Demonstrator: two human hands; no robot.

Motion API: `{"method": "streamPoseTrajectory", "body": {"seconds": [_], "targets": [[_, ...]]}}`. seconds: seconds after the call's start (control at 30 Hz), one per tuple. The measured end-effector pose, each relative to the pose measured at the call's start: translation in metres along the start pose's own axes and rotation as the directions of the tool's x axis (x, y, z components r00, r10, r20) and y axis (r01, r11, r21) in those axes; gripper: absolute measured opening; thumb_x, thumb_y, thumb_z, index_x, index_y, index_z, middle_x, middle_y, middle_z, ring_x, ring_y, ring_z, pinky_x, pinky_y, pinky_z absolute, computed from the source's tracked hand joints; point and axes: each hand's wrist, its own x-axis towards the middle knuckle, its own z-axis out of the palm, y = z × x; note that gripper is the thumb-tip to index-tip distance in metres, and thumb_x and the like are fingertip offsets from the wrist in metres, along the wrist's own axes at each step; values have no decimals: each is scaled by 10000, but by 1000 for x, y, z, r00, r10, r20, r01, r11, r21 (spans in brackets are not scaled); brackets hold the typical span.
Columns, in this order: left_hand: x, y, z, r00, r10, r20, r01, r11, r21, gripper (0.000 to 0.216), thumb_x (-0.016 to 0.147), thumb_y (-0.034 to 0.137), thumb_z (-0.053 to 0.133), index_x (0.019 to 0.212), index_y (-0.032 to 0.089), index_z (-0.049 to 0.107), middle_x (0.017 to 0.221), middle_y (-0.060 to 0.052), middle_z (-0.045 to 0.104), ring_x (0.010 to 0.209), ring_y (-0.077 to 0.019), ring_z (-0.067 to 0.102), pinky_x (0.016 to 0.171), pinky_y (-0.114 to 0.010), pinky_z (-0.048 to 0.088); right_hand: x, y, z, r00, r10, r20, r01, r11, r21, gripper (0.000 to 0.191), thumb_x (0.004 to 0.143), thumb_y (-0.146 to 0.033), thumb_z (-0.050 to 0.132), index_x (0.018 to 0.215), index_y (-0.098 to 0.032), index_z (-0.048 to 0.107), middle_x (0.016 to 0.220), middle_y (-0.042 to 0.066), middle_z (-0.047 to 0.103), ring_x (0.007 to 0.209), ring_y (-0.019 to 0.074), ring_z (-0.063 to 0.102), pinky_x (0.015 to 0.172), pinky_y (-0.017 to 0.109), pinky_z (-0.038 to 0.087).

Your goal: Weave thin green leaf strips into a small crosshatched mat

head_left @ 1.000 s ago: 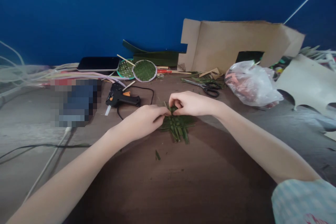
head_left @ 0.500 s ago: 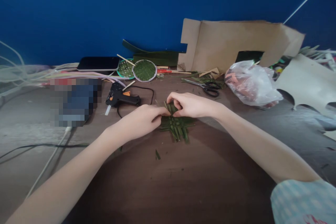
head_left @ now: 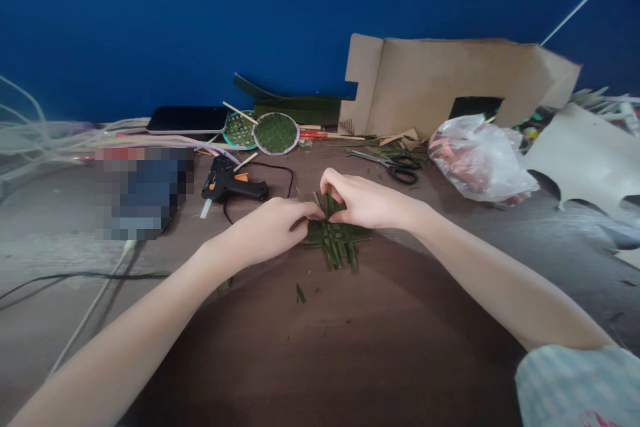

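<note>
A small mat of woven green leaf strips (head_left: 339, 243) lies flat on the brown table, its strip ends sticking out at the front and sides. My left hand (head_left: 280, 223) comes in from the left, thumb and forefinger closed at the mat's upper left part. From the right, my right hand (head_left: 357, 200) pinches leaf strips at the far side of the mat with bent fingers. The two hands' fingertips nearly meet, and they hide part of the weave. A loose scrap of leaf (head_left: 301, 293) lies in front of the mat.
Black scissors (head_left: 403, 170) lie beyond my right hand, near a plastic bag (head_left: 480, 160) and a cardboard piece (head_left: 425, 80). A black glue gun (head_left: 235, 185) rests left of my hands. Behind it are round woven discs (head_left: 276, 133) and a dark phone (head_left: 187, 120).
My right hand's fingers have lifted and opened out slightly over the strips at the far side. My left hand and the mat stay about where they were.
</note>
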Motion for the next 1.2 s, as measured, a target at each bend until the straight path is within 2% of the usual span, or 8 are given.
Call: {"method": "streamPoseTrajectory", "body": {"seconds": [0.43, 0.6, 0.97, 1.2], "targets": [[0, 0, 0, 1000, 1, 4, -1, 1000, -10, 334, 788, 87, 406, 1017, 207, 617, 940, 12, 685, 805, -122, 631, 760, -197, 431, -1, -3, -1, 998, -61, -20, 61, 998, 14, 320, 679, -136, 585, 914, -217, 383, 897, 19, 498, 804, 166, 478, 656, 276, 339], [0, 0, 0, 1000, -4, 4, 5, 1000, -25, 341, 787, 91, 394, 1015, 206, 620, 933, 2, 685, 811, -130, 633, 768, -210, 443, 0, -1, -2, 995, -90, -44, 92, 994, 54, 274, 676, -120, 558, 862, -217, 380, 887, 12, 504, 767, 148, 476, 629, 261, 346], [-1, 0, 2, 1000, 4, -22, -5, 999, -51, 338, 793, 85, 394, 1034, 205, 600, 995, 6, 674, 855, -131, 637, 798, -219, 450, 0, 0, -11, 989, -126, -80, 141, 963, 230, 139, 675, -97, 515, 776, -191, 503, 755, -14, 600, 657, 107, 525, 608, 225, 378], [-2, 6, 1, 1000, -19, 6, 20, 1000, -17, 306, 801, 89, 384, 1043, 210, 526, 1028, -8, 659, 923, -170, 634, 775, -249, 455, 0, 0, -11, 993, -107, -53, 119, 936, 332, 152, 678, -78, 511, 788, -183, 520, 765, -7, 628, 696, 114, 582, 631, 233, 409]]}}
